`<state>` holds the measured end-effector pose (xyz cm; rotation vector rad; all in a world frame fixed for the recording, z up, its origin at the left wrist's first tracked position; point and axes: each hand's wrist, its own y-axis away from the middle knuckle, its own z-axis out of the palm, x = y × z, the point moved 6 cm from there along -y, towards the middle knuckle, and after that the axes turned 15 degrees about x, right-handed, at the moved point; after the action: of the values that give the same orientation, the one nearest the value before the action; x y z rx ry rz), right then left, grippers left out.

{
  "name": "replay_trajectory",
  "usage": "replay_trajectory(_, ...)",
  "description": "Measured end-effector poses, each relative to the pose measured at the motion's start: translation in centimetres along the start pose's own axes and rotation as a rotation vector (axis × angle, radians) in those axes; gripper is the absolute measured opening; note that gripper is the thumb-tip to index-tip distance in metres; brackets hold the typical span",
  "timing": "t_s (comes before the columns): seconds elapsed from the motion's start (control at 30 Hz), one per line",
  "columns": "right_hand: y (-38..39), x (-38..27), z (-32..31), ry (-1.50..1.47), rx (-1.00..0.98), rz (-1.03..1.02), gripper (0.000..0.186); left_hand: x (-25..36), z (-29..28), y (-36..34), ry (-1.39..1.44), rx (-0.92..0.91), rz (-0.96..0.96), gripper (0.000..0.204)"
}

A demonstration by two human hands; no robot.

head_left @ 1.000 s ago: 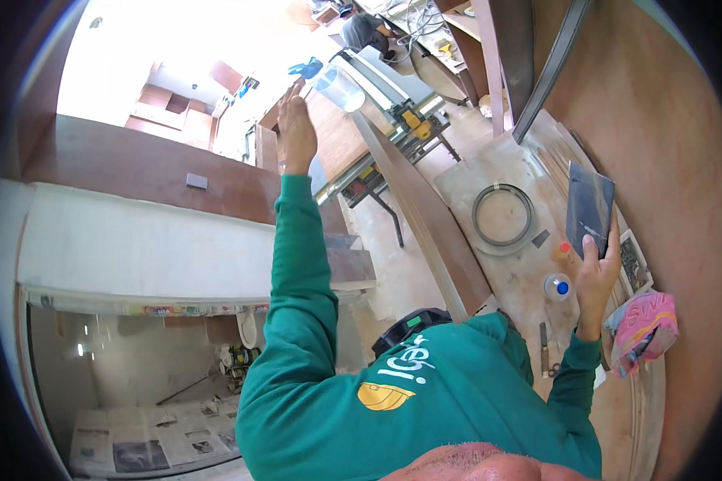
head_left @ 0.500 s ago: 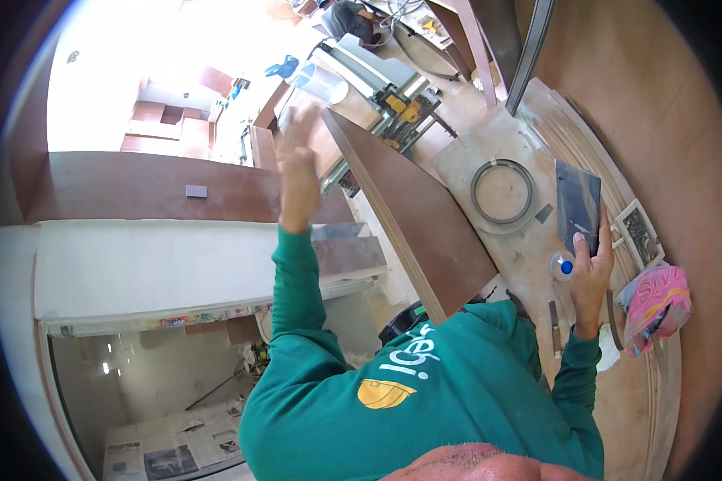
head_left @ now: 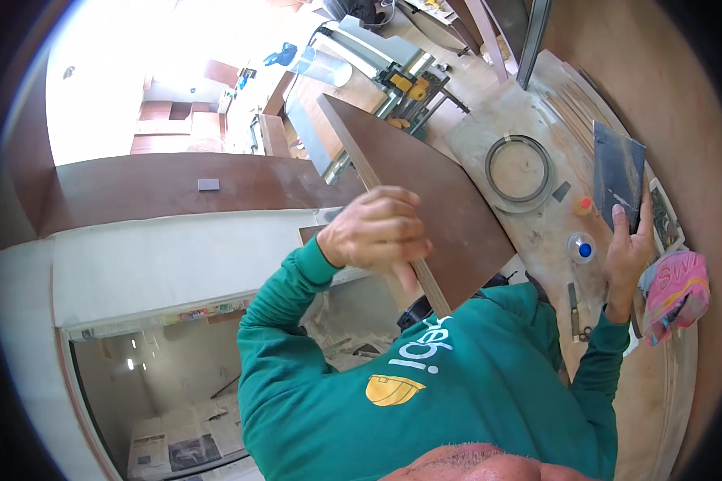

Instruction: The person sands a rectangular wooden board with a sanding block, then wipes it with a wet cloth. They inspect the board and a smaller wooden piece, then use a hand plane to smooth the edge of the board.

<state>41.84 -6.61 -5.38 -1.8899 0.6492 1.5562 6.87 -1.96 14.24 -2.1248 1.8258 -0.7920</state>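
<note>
My left hand is closed at the near long edge of a brown board with a pale layered edge, which stands tilted in front of my body. My right hand grips a dark grey, dusty rectangular sheet with the thumb on its face. Below that sheet a dusty worktop carries a coiled dark band, a bottle with a blue cap, a small red-capped item, a knife-like tool and a pink bag.
A table saw with a clear jug and blue item on it stands beyond the board. A crouching co-worker is at the top. A white ledge is on the left, above a recess with newspaper.
My left hand has come down from its raised position onto the board's edge. The board appears more upright across my view. My right hand still holds the dark sheet, now slightly higher and farther right.
</note>
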Motion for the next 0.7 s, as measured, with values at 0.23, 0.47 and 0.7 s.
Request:
replay_trajectory(0.23, 0.7, 0.9, -2.3, 0.028, 0.088, 0.021, 0.058, -11.9, -7.0, 5.3, -0.513, -0.101, -0.003, 0.043)
replay_trajectory(0.47, 2.8, 0.7, -4.0, 0.041, 0.095, 0.0, 0.059, -19.6, -14.1, 6.0, -0.956, -0.12, -0.117, 0.035)
replay_trajectory(0.7, 3.4, 0.3, -4.8, 0.047, 0.152, 0.031, 0.059, -7.8, -6.4, 0.2, -0.439, -0.159, -0.081, 0.058)
